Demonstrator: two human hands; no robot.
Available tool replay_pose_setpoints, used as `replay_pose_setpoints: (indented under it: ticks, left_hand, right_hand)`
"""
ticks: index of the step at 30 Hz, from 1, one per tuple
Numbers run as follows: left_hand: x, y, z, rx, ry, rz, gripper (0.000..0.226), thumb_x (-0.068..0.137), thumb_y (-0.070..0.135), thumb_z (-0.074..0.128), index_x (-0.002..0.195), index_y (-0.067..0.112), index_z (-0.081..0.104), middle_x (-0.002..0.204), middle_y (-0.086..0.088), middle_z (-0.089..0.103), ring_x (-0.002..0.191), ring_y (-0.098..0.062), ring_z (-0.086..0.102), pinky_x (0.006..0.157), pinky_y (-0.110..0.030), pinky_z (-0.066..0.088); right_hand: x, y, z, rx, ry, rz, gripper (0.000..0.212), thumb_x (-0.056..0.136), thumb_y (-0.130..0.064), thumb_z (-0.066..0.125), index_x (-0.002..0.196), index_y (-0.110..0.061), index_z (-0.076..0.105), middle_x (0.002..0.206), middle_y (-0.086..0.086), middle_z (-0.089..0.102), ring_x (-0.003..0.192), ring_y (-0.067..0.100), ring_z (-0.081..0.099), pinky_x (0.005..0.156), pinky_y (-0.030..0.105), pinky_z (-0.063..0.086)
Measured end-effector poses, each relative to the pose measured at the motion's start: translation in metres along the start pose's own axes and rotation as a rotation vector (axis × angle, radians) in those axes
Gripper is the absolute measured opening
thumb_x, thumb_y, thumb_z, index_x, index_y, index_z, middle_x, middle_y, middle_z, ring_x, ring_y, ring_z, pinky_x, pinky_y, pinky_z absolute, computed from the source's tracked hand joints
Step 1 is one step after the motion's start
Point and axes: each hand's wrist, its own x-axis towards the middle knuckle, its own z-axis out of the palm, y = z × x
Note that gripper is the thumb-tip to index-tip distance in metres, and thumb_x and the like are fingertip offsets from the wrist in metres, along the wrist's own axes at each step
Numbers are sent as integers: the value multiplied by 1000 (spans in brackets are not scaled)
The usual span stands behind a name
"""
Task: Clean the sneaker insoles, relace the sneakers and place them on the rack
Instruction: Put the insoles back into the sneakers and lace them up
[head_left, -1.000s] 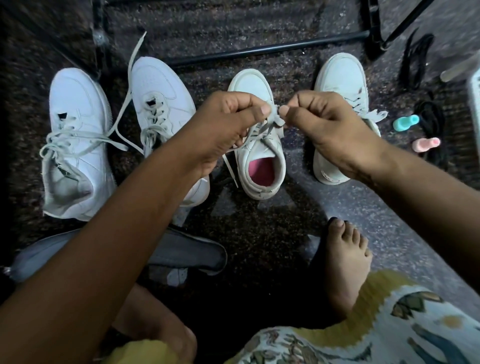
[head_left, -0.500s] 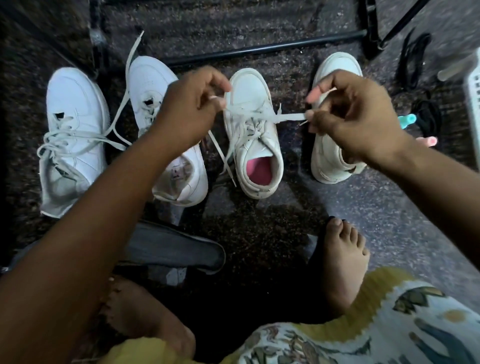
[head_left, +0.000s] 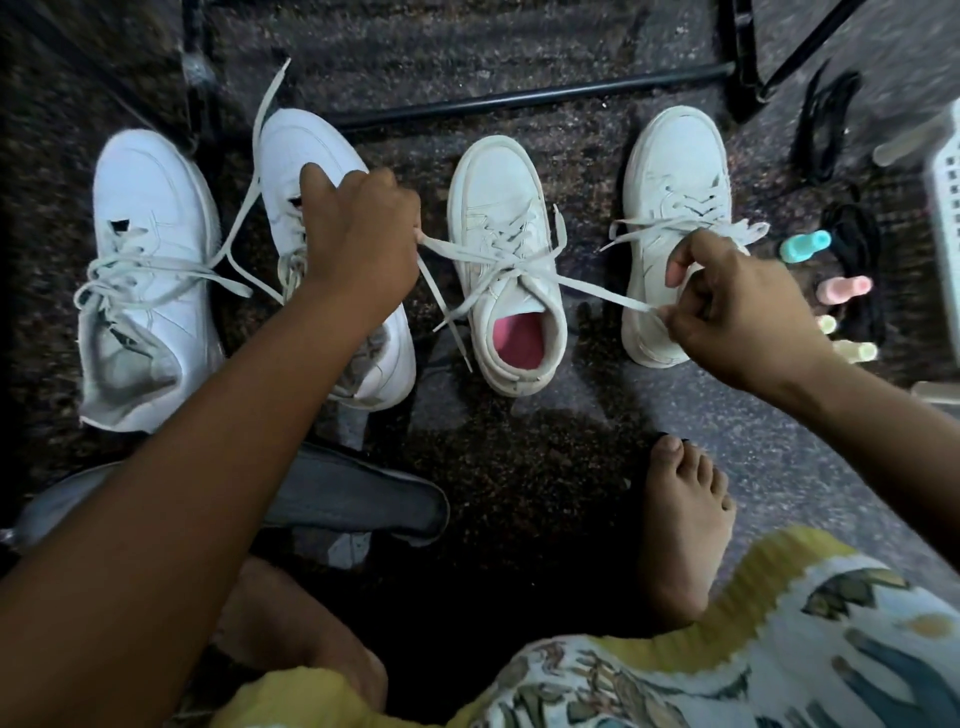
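Note:
Several white sneakers stand in a row on the dark floor. The small one with a pink insole (head_left: 506, 270) is in the middle. Its lace (head_left: 587, 288) is stretched out to both sides. My left hand (head_left: 358, 239) grips the left end over the second big sneaker (head_left: 311, 156). My right hand (head_left: 732, 306) pinches the right end in front of the small sneaker on the right (head_left: 675, 176), which has its laces tied. The large sneaker at far left (head_left: 145, 270) has loose laces.
A grey insole (head_left: 363, 499) lies near my knee. The black rack bars (head_left: 519, 96) run across behind the shoes. Black laces (head_left: 852, 260), pastel bottles (head_left: 805, 247) and a white basket (head_left: 945, 192) sit at the right. My bare foot (head_left: 685, 519) rests on the floor.
My hands have moved apart and downward from above the pink-insole sneaker, drawing its lace taut to both sides.

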Motion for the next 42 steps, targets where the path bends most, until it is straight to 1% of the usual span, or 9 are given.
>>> replay_pose_setpoints:
  ticks: [4, 10, 21, 26, 29, 33, 37, 40, 42]
  left_hand:
    - [2, -1, 7, 38, 5, -16, 13, 84, 10, 58, 86, 17, 69, 90, -7, 60, 81, -30, 54, 86, -44, 28]
    - [1, -2, 16, 10, 34, -32, 15, 85, 12, 55, 83, 18, 68, 87, -5, 62, 81, -27, 55, 83, -43, 28]
    - [-18, 6, 13, -215, 12, -145, 17, 90, 22, 50, 94, 22, 67, 105, -1, 57, 105, -26, 49, 89, -43, 24]
    - [-41, 17, -8, -251, 23, -138, 32, 90, 35, 52, 119, 24, 58, 120, -1, 51, 117, -24, 42, 97, -47, 22]
    - [-63, 21, -26, -300, 100, -92, 43, 87, 35, 57, 127, 22, 53, 124, -2, 52, 116, -25, 45, 94, -45, 23]
    - [-103, 13, -48, -382, 112, -62, 36, 82, 36, 52, 114, 25, 63, 109, 2, 58, 106, -24, 52, 90, -44, 26]
    - [-142, -15, -48, -430, 121, -114, 23, 78, 34, 53, 95, 30, 68, 96, 7, 61, 95, -19, 52, 80, -35, 24]
    - [-153, -46, -37, -456, 118, -228, 27, 77, 40, 46, 89, 31, 69, 92, 9, 61, 93, -21, 55, 75, -32, 22]
    - [-154, -64, -25, -531, 107, -310, 30, 76, 42, 44, 88, 30, 69, 91, 5, 62, 92, -24, 58, 81, -38, 35]
  right_hand:
    - [-4, 3, 8, -18, -30, 35, 29, 74, -2, 59, 87, -21, 42, 65, 0, 59, 67, 29, 53, 59, 29, 31]
    - [-4, -1, 9, -22, -19, 50, 24, 74, -3, 55, 87, -19, 43, 68, 6, 58, 65, 31, 51, 59, 30, 33]
    - [-5, -17, 6, 133, 108, 129, 13, 79, -8, 57, 86, -18, 54, 63, 4, 63, 64, 24, 56, 61, 28, 34]
    - [-16, -38, 15, 167, 111, 132, 8, 83, -12, 59, 87, -18, 56, 66, 5, 63, 66, 26, 58, 60, 28, 37]
    - [-27, -51, 26, 111, 106, 113, 12, 84, -23, 60, 93, -15, 56, 68, 5, 65, 70, 32, 62, 59, 36, 48]
    - [-36, -67, 37, -91, 145, 38, 27, 87, -38, 58, 101, -16, 52, 71, 7, 66, 66, 33, 63, 49, 33, 44]
    - [-32, -91, 44, -179, 240, -152, 21, 83, -36, 57, 90, -16, 56, 61, 6, 63, 52, 31, 61, 45, 23, 27]
    - [-22, -114, 47, -101, 224, -262, 16, 81, -32, 60, 89, -18, 59, 65, 3, 64, 54, 30, 62, 43, 26, 37]
    - [-11, -127, 51, -17, 150, -326, 19, 80, -32, 56, 92, -18, 60, 69, 0, 64, 61, 28, 63, 48, 28, 42]
